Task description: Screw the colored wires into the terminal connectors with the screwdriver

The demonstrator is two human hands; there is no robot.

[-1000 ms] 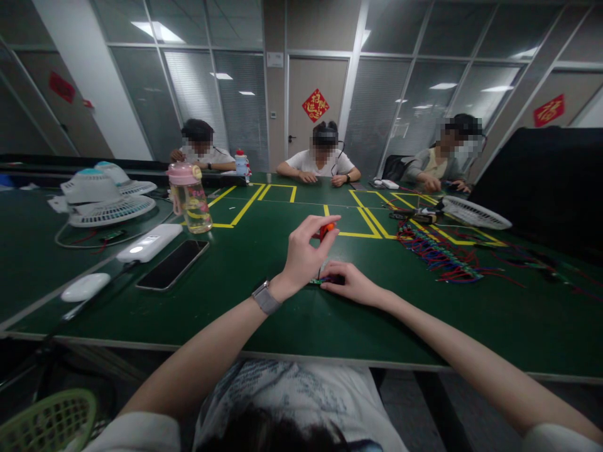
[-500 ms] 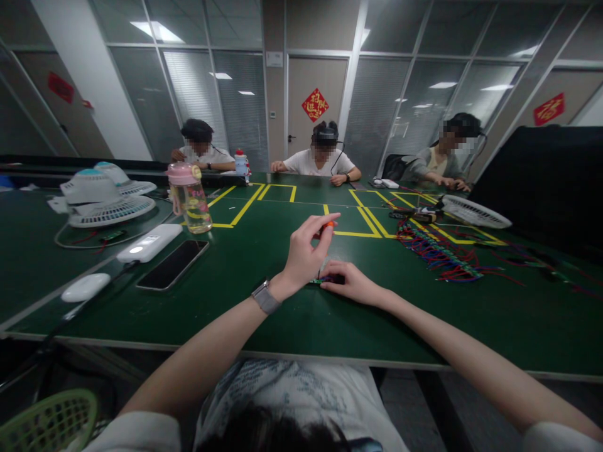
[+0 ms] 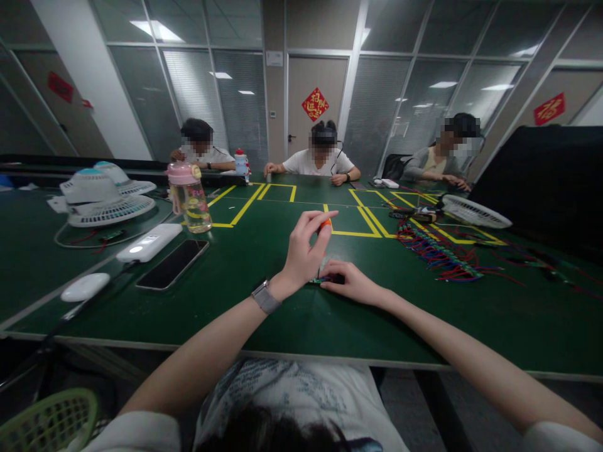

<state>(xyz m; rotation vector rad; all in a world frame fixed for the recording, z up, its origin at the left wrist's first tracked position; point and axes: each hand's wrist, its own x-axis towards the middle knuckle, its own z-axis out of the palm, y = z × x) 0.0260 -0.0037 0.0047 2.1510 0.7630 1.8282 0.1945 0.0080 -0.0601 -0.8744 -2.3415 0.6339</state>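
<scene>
My left hand (image 3: 304,251), with a watch on its wrist, is closed around the orange handle of a small screwdriver (image 3: 325,224) held upright, tip down. The tip meets a small green circuit board (image 3: 316,280) lying on the green table (image 3: 292,314). My right hand (image 3: 351,281) rests on the table with its fingers pressed on the board's right end, pinning it down. Most of the board is hidden under the two hands.
A black phone (image 3: 173,264), a white power bank (image 3: 149,243), a white mouse-like item (image 3: 85,286), a pink-lidded bottle (image 3: 190,197) and white fans (image 3: 106,194) lie left. A bundle of red and blue wires (image 3: 440,254) and another fan (image 3: 475,212) lie right. Three people sit across the table.
My left fingers have shifted around the orange handle, turning it slightly; less of the orange shows. My right hand and the board stay put. A person opposite moved a hand leftward.
</scene>
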